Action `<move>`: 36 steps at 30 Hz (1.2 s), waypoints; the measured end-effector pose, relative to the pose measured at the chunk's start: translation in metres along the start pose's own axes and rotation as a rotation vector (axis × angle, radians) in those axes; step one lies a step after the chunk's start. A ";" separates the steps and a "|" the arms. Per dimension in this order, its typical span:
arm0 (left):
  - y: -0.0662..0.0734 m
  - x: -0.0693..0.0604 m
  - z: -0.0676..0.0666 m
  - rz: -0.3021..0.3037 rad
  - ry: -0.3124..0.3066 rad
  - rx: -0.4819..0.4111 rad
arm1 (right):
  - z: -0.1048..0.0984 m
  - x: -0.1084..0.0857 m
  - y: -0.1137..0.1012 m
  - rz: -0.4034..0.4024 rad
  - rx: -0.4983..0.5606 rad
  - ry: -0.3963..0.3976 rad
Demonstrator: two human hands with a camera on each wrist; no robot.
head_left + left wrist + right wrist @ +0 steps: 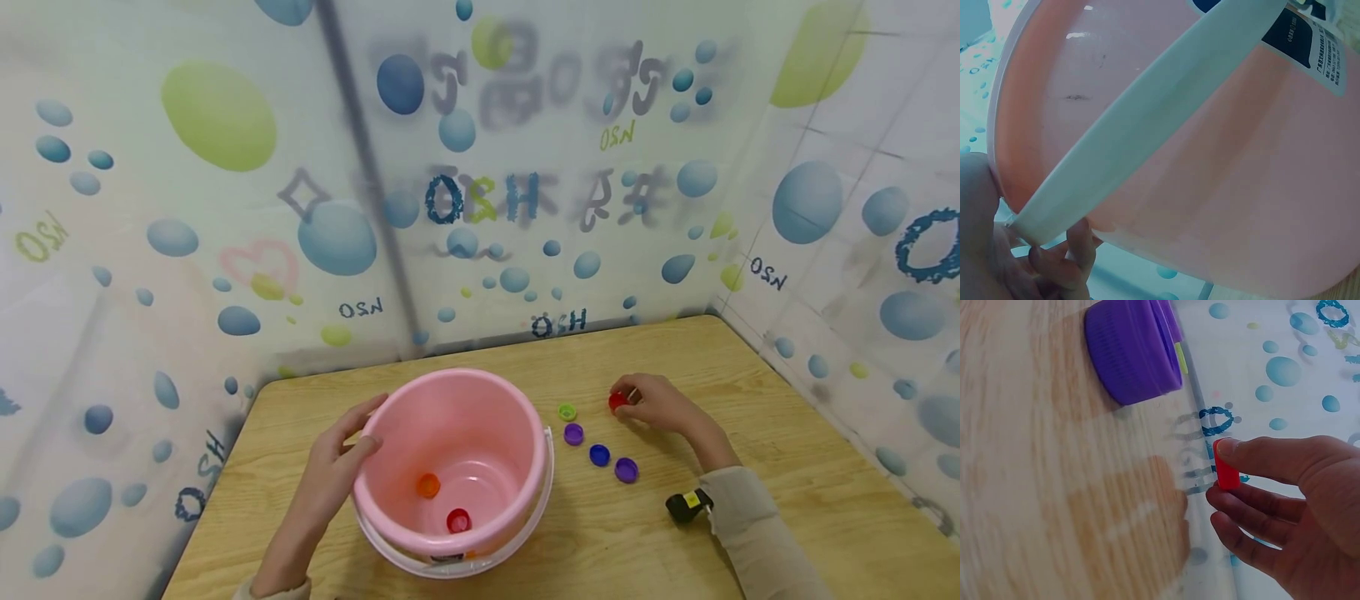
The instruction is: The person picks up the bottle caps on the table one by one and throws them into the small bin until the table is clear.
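A pink bucket (450, 546) stands tilted toward the camera on the wooden table, an orange cap (428, 486) and a red cap (458, 521) inside it. My left hand (330, 467) grips its left rim, thumb inside; in the left wrist view the hand (1041, 262) holds the wall beside the white handle (1141, 119). To the right of the bucket, my right hand (660, 404) pinches another red cap (618, 402). The right wrist view shows this red cap (1227, 465) between thumb and fingers of the hand (1297, 512).
Between bucket and right hand lie a green cap (567, 412), a purple cap (573, 434), a blue cap (599, 455) and another purple cap (626, 470). A black object with a yellow label (684, 506) is by the right sleeve. A patterned curtain (480, 250) stands behind the table.
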State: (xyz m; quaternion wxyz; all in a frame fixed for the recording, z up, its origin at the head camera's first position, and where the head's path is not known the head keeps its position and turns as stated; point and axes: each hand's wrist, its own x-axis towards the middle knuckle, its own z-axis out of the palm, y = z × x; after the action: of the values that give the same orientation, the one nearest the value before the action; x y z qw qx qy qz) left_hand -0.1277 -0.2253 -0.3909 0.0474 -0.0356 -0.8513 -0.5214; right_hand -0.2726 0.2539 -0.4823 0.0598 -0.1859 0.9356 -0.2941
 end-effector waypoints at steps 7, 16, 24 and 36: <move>-0.001 0.001 0.000 0.013 -0.005 -0.011 | -0.002 0.001 0.000 -0.007 -0.004 0.002; 0.000 0.001 0.000 0.009 -0.008 -0.023 | -0.004 0.001 -0.001 0.015 0.003 -0.006; 0.000 0.001 0.000 0.008 -0.008 -0.021 | -0.005 0.000 -0.004 0.006 -0.018 0.001; 0.000 0.000 0.000 0.011 0.000 -0.020 | -0.012 -0.003 -0.013 -0.060 -0.071 0.028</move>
State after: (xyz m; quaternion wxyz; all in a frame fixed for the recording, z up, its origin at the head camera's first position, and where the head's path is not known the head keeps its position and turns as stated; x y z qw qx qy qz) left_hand -0.1275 -0.2253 -0.3905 0.0498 -0.0406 -0.8458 -0.5295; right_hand -0.2687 0.2514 -0.4655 0.0315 -0.2117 0.9402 -0.2648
